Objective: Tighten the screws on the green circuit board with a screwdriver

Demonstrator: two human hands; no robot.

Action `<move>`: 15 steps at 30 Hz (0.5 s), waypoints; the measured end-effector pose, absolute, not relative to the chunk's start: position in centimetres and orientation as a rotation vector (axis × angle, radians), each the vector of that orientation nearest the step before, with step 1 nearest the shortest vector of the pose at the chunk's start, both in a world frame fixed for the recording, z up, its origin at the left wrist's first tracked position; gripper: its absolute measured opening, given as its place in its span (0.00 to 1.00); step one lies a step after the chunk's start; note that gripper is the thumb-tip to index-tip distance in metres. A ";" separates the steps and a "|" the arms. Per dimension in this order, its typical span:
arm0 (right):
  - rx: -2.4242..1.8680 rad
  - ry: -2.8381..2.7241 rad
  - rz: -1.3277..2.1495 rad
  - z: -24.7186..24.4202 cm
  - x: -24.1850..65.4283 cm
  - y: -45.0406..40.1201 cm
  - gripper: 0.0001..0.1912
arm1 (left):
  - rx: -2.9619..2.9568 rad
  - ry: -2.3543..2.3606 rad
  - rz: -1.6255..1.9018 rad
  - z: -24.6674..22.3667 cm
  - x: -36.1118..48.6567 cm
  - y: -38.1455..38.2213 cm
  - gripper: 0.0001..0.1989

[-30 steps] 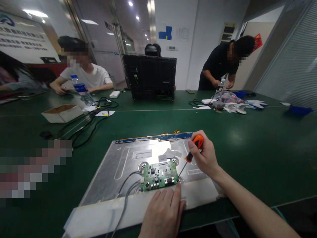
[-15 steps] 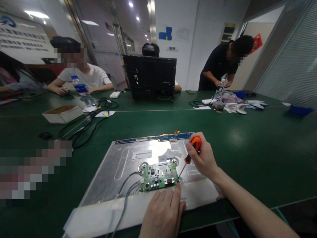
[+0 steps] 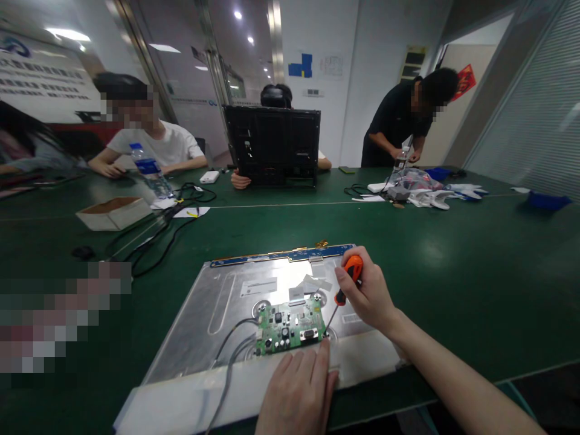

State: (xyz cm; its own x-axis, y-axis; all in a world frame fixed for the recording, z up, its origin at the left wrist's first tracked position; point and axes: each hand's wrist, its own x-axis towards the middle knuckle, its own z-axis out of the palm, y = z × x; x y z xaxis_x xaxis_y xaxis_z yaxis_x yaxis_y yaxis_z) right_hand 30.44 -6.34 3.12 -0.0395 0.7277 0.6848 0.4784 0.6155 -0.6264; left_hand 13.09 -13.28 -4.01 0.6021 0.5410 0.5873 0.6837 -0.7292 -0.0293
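Note:
My right hand [image 3: 369, 290] is closed round the orange-and-black handle of a screwdriver [image 3: 351, 269]. The shaft slants down to the left, its tip at the lower right corner of a green circuit board [image 3: 290, 326]. That board lies on the metal back of a display panel [image 3: 226, 311]. My left hand [image 3: 294, 386] rests flat on the panel's white lower strip [image 3: 190, 396], fingers stretched out, with the index fingertip beside the screwdriver's tip. Whether a screw sits under the tip is too small to tell. Grey and black cables [image 3: 233, 356] leave the board's left side.
Across the green table [image 3: 453, 290], a person holds up a black monitor housing [image 3: 274, 148]. A cardboard tray [image 3: 113, 214], a water bottle [image 3: 151, 172] and black cables [image 3: 170, 235] lie left. White gloves [image 3: 430, 198] and a plastic bag [image 3: 410, 180] are at the back right. Other people work around the table.
The screwdriver handle has turned slightly in my right hand and tipped a little left. My left hand stays in place. Across the table, a person's hand now shows at the housing's lower left edge.

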 end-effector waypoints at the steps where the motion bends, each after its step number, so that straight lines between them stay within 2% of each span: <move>1: -0.999 -1.689 0.267 3.1 30.4 -6.4 0.05 | -2.580 -1.002 -0.821 -4.0 13.1 -13.3 0.20; 15: -0.852 -1.815 0.102 3.5 30.4 -7.1 0.05 | -2.640 -1.032 -0.737 -4.8 12.7 -13.4 0.18</move>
